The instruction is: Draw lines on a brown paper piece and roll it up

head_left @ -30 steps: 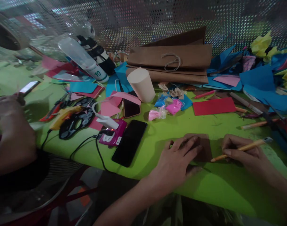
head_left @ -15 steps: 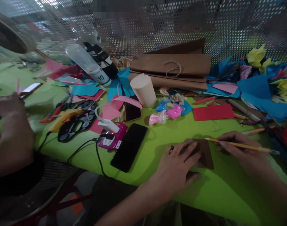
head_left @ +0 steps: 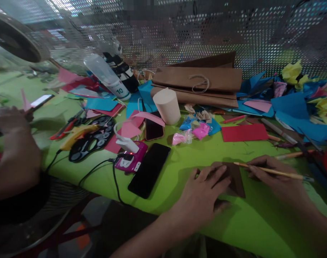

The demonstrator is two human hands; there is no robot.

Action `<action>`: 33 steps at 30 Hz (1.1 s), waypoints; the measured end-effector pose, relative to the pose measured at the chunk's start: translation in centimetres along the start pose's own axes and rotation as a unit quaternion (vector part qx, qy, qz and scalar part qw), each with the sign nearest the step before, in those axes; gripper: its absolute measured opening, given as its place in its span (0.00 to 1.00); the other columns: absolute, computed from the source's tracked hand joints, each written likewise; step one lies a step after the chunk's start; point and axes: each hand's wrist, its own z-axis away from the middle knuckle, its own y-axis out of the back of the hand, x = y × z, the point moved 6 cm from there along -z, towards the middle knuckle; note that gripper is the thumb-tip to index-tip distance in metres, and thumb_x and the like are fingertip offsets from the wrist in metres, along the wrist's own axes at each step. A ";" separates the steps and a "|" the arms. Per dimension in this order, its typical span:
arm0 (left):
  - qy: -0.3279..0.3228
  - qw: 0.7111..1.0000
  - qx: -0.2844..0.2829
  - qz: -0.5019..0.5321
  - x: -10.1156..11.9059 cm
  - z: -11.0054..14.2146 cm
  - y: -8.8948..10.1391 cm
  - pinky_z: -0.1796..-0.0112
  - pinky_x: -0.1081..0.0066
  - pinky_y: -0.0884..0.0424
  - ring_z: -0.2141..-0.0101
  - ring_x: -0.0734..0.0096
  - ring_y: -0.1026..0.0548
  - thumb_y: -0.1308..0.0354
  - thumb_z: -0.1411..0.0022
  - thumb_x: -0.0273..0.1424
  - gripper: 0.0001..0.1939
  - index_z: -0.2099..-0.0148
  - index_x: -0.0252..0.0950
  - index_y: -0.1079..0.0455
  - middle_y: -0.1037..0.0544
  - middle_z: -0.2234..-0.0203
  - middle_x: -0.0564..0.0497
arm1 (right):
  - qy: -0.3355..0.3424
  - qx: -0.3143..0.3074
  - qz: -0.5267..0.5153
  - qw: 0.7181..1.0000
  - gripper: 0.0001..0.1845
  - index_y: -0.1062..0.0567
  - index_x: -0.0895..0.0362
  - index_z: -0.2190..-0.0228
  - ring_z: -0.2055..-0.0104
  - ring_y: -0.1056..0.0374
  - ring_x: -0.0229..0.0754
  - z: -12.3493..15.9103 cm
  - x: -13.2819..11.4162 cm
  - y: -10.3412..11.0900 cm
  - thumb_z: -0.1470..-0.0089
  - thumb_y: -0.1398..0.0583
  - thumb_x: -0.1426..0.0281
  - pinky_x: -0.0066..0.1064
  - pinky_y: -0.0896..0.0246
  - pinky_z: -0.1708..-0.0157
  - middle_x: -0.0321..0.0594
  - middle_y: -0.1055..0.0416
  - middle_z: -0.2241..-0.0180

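My left hand (head_left: 203, 191) lies over a small piece of brown paper (head_left: 237, 182), fingers spread and pressing it to the green tabletop. The hand covers the left part of the paper. A wooden pencil (head_left: 278, 172) is pinched in my right hand (head_left: 276, 182). Its tip points left, close to the paper's upper right edge; whether it touches, I cannot tell. Beyond both hands lies a flat red paper rectangle (head_left: 244, 133).
A black phone (head_left: 149, 170) and a magenta power adapter (head_left: 131, 156) with cables sit left. Behind stand a cream paper roll (head_left: 167, 106), folded brown paper (head_left: 198, 79) and a bottle (head_left: 108, 77). Blue paper scraps (head_left: 289, 104) lie right. Another person's arm (head_left: 17, 154) is far left.
The view has shifted slightly, so the table things appear a little lower and further right. My hands keep nearly the same pose, the left on the brown paper, the right with the pencil.
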 end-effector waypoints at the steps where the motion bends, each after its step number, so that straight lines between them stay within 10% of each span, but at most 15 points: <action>1: 0.000 1.000 -0.001 0.000 0.0 0.0 0.0 0.40 0.47 0.37 0.32 0.50 0.42 0.52 0.26 0.51 0.31 0.28 0.46 0.42 0.45 0.26 0.52 | -0.002 -0.005 0.003 1.000 0.16 0.20 0.52 0.66 0.67 0.24 0.50 0.0 0.1 0.0 0.44 0.34 0.52 0.37 0.34 0.67 0.41 0.20 0.71; 33: 0.004 1.000 -0.007 -0.025 -0.1 -0.2 0.0 0.45 0.49 0.35 0.35 0.52 0.39 0.58 0.22 0.44 0.26 0.28 0.47 0.42 0.44 0.27 0.55 | -0.034 -0.156 -0.104 0.982 0.15 0.25 0.53 0.77 0.76 0.43 0.38 2.9 -1.3 -1.6 0.47 0.34 0.57 0.30 0.53 0.77 0.34 0.33 0.79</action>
